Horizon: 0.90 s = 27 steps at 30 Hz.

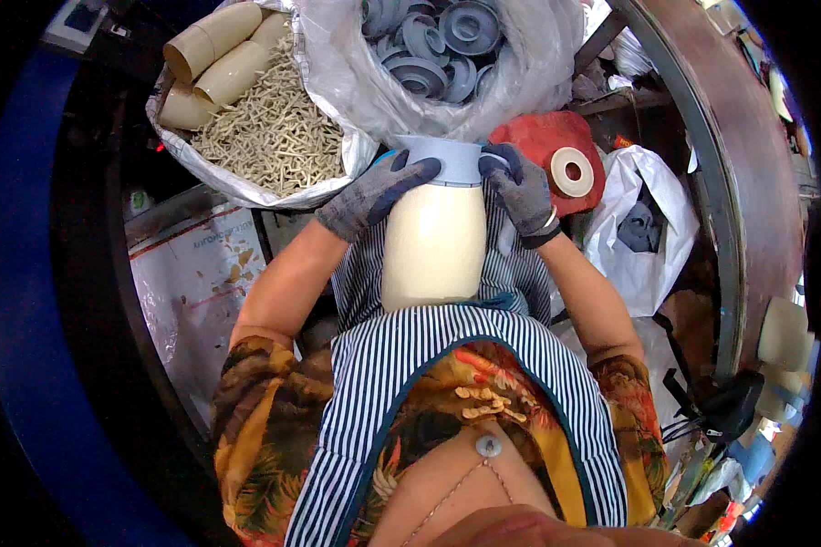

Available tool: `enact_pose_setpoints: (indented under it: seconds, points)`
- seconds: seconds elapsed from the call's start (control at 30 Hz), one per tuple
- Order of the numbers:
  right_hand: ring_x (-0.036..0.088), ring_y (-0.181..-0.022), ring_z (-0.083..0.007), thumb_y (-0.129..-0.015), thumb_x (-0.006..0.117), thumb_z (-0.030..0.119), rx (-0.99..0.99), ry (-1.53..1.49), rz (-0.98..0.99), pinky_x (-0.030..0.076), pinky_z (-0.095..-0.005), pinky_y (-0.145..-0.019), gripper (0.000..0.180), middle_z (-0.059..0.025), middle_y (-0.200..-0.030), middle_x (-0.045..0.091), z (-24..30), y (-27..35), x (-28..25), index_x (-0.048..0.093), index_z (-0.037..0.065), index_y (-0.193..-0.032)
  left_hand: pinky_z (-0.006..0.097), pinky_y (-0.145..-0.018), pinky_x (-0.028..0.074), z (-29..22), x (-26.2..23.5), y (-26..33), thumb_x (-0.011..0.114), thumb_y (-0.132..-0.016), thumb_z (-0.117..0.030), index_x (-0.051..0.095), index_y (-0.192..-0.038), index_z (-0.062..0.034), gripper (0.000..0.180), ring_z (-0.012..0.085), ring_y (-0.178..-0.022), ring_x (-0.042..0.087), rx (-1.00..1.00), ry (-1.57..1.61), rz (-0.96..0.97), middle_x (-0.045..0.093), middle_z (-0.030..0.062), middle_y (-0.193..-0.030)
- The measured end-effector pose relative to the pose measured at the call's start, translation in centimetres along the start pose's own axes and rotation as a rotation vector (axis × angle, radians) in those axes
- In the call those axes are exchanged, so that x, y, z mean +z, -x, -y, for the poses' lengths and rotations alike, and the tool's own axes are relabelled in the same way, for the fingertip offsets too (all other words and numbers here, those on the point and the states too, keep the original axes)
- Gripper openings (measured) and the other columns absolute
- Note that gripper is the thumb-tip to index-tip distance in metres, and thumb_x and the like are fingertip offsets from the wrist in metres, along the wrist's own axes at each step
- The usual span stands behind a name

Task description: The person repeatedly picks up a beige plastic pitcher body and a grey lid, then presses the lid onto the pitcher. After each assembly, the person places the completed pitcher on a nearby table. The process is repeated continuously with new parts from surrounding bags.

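Against my striped apron lies a cream, rounded container body (434, 244), its far end fitted with a blue-grey plastic collar (447, 162). My left hand (374, 193), in a grey and navy work glove, grips the collar's left side with the thumb across it. On the opposite side my gloved right hand (520, 190) has its fingers closed at the collar's edge; a small pale piece shows by the thumb. Both hands partly hide the collar's sides. Just right of my right hand, a cream ring (572, 171) rests on a red cloth-like bundle (556, 137).
A white sack (237, 194) at far left holds cream cylinders (214, 41) and many small curved beige pieces (269, 132). Beyond my hands, a clear plastic bag (538, 73) contains blue-grey ring parts (447, 46). Another white bag (666, 246) and a metal-edged bench (716, 182) stand right.
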State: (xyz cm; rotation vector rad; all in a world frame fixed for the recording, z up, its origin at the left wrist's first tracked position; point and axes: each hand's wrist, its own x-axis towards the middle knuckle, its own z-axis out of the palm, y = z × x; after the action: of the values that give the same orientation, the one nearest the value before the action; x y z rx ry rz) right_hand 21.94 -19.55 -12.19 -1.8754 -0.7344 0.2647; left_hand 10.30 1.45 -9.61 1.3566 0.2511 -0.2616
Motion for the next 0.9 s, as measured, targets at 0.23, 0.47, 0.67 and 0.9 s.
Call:
enact_pose_setpoints:
  seconds: [0.23, 0.47, 0.67, 0.9]
  points:
    - [0.062, -0.102, -0.0270, -0.088, 0.067, 0.038, -0.016, 0.480, -0.212, 0.049, -0.0415, -0.089, 0.056, -0.0121, -0.115, 0.065, -4.4, 0.4, -7.0, 0.056, 0.005, -0.132, 0.034, -0.104, 0.043, 1.4, -0.1, 2.5, 0.069, -0.089, -0.033, 0.032, -0.146, 0.0033, 0.077, 0.0230, -0.122, 0.053, 0.021, 0.158, -0.161, 0.052, 0.0157, -0.136]
    - [0.051, -0.122, -0.0353, -0.094, 0.060, 0.038, -0.079, 0.695, -0.299, 0.038, -0.0446, -0.107, 0.062, -0.0152, -0.129, 0.058, -14.3, 2.7, -10.1, 0.042, 0.008, -0.145, 0.035, -0.102, 0.045, -8.2, 2.4, -2.4, 0.082, -0.072, -0.026, 0.044, -0.139, 0.0021, 0.082, 0.0210, -0.116, 0.057, 0.439, -0.025, -0.149, 0.059, 0.0126, -0.127]
    - [0.053, -0.122, -0.0242, -0.091, 0.070, 0.020, 0.149, -0.037, -0.668, 0.041, -0.0359, -0.105, 0.053, -0.0137, -0.136, 0.054, -6.0, 6.3, -16.7, 0.050, -0.001, -0.135, 0.041, -0.106, 0.043, -5.0, 9.9, -16.5, 0.092, -0.063, -0.037, 0.044, -0.138, -0.0029, 0.095, 0.0276, -0.123, 0.054, 1.136, -0.296, -0.108, 0.054, 0.0144, -0.132]
    - [0.054, -0.122, -0.0257, -0.092, 0.064, 0.018, -0.403, 0.098, -0.943, 0.043, -0.0403, -0.104, 0.045, -0.0145, -0.135, 0.056, 11.1, 2.3, -22.1, 0.052, -0.001, -0.132, 0.045, -0.106, 0.042, -0.8, 11.4, -21.0, 0.088, -0.065, -0.048, 0.043, -0.139, -0.0061, 0.096, 0.0334, -0.122, 0.053, 0.993, -0.548, -0.067, 0.053, 0.0163, -0.133]
